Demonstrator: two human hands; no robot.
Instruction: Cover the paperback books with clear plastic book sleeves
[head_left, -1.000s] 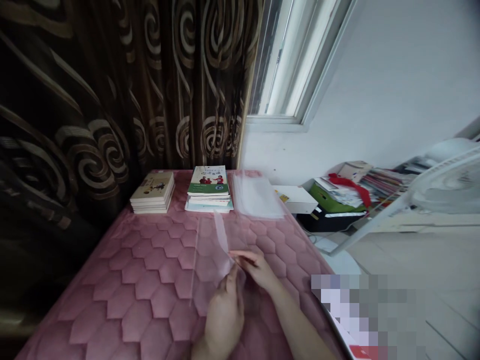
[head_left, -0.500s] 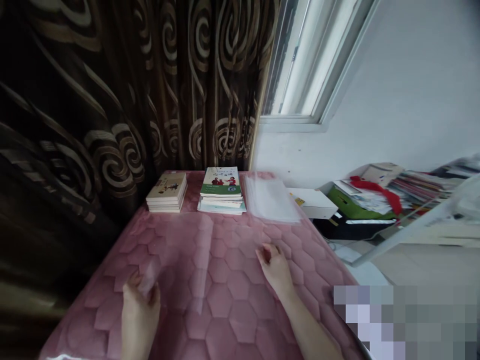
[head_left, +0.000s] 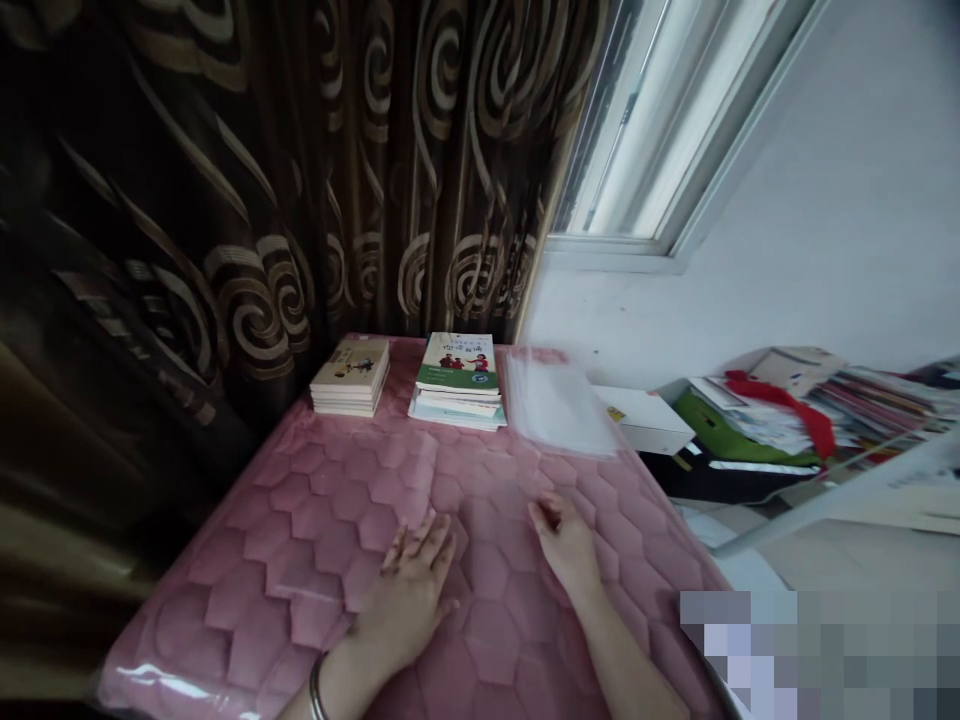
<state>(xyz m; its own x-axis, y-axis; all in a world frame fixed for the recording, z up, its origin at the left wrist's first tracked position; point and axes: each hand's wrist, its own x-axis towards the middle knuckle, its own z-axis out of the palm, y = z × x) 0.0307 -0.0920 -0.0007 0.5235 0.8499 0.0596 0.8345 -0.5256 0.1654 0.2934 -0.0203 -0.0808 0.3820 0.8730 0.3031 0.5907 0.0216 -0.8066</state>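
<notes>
A clear plastic sheet [head_left: 375,500] lies spread flat on the pink quilted surface [head_left: 247,560]. My left hand [head_left: 409,590] rests open on it, fingers spread and pressed flat. My right hand [head_left: 562,540] lies beside it near the sheet's right edge, fingers curled down onto the surface; whether it pinches the plastic I cannot tell. At the far end sit a small stack of beige books [head_left: 351,375], a stack topped by a green-and-white book [head_left: 457,378], and a pile of clear plastic sleeves [head_left: 559,405].
A dark curtain with swirl pattern [head_left: 225,200] hangs behind and to the left. A window [head_left: 675,130] is at the upper right. Past the right edge lie a white box [head_left: 649,420], a green box and piled papers [head_left: 780,410].
My left hand swung from the sheet's left edge to its middle and now lies flat. The sheet, earlier held between both hands, is spread on the surface. The view shifted left.
</notes>
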